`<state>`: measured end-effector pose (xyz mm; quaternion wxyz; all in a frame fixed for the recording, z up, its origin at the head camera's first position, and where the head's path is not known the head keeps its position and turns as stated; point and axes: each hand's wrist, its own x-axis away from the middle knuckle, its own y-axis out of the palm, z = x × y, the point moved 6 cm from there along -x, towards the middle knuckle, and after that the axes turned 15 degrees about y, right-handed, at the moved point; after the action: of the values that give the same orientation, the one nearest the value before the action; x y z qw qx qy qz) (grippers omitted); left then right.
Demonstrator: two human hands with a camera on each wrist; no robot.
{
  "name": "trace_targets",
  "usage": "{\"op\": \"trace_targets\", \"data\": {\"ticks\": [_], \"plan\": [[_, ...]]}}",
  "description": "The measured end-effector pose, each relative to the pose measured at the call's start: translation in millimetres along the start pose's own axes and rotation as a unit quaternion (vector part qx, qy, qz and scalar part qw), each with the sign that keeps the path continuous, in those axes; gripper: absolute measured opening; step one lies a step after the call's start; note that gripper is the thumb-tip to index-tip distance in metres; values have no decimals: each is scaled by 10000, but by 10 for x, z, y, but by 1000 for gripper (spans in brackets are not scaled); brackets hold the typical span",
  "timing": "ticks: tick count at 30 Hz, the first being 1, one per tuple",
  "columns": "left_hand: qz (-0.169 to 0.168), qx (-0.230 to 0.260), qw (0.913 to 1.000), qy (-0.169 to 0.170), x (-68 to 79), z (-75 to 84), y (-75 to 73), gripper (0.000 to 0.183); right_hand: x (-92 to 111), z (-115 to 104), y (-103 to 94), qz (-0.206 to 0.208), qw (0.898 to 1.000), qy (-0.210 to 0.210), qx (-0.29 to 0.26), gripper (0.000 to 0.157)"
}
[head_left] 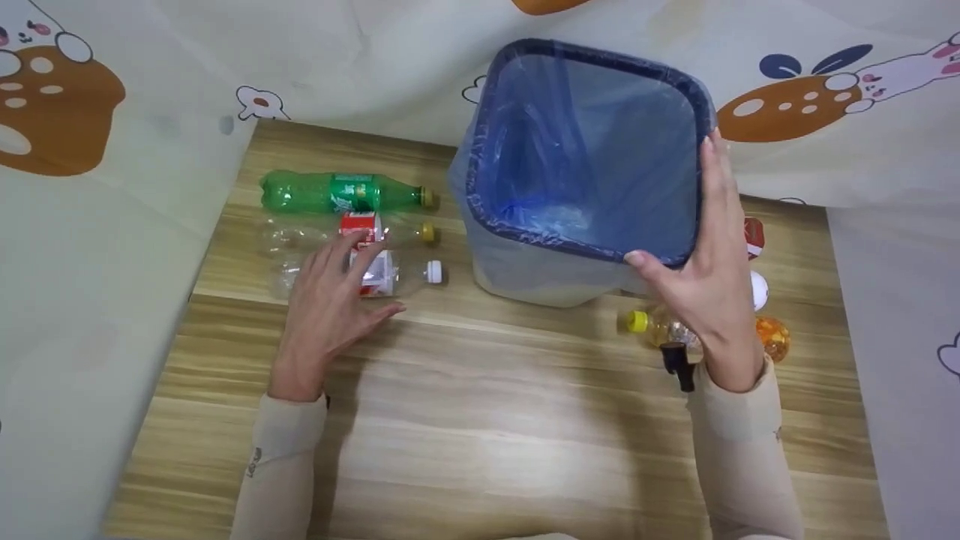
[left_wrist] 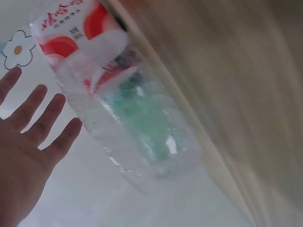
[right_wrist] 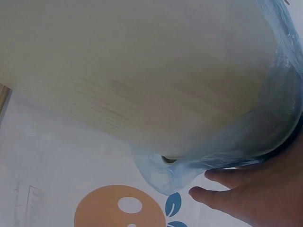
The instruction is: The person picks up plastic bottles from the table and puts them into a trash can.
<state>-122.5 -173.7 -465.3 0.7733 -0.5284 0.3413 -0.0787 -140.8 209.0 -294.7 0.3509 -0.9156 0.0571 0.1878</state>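
Observation:
My left hand [head_left: 330,307] hovers over clear plastic bottles with its fingers spread, gripping nothing. Nearest to it lies a white-capped bottle [head_left: 433,271] with a red and white label. Behind that lies another clear bottle with a yellow cap [head_left: 427,232], then a green bottle [head_left: 304,191]. In the left wrist view, a clear bottle [left_wrist: 109,127] lies beside the open fingers. My right hand [head_left: 712,277] holds a lined trash bin [head_left: 536,274] at its near right rim corner, thumb in front and fingers along the side. The right wrist view shows fingertips by the blue bag [right_wrist: 213,158].
Right of the bin, partly behind my right hand, are a yellow-capped bottle [head_left: 664,326], an orange bottle end [head_left: 772,339], a white round thing [head_left: 759,291] and a red item [head_left: 754,238]. A patterned cloth [head_left: 360,75] hangs behind the wooden table [head_left: 480,420].

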Motion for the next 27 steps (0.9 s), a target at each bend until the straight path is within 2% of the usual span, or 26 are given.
{"op": "trace_targets", "data": {"ticks": [4, 7, 11, 23, 27], "plan": [[-202, 41, 9996, -185, 82, -85, 54, 83, -4, 35, -18, -342, 9971, 457, 511, 108], [-358, 106, 9989, -288, 127, -127, 93, 79, -2, 51, -29, -669, 9893, 996, 830, 113], [-536, 202, 9975, -405, 165, -152, 127, 79, 5, 55, -25, -978, 9787, 1413, 1119, 116], [-929, 246, 9933, -647, 164, -175, 205, 90, 13, 60, -26, -1126, 9747, 1449, 1277, 114], [-1147, -62, 9922, -475, 182, -116, 258, 92, 9, 26, -22, -1220, 9737, 1353, 1367, 114]]}}
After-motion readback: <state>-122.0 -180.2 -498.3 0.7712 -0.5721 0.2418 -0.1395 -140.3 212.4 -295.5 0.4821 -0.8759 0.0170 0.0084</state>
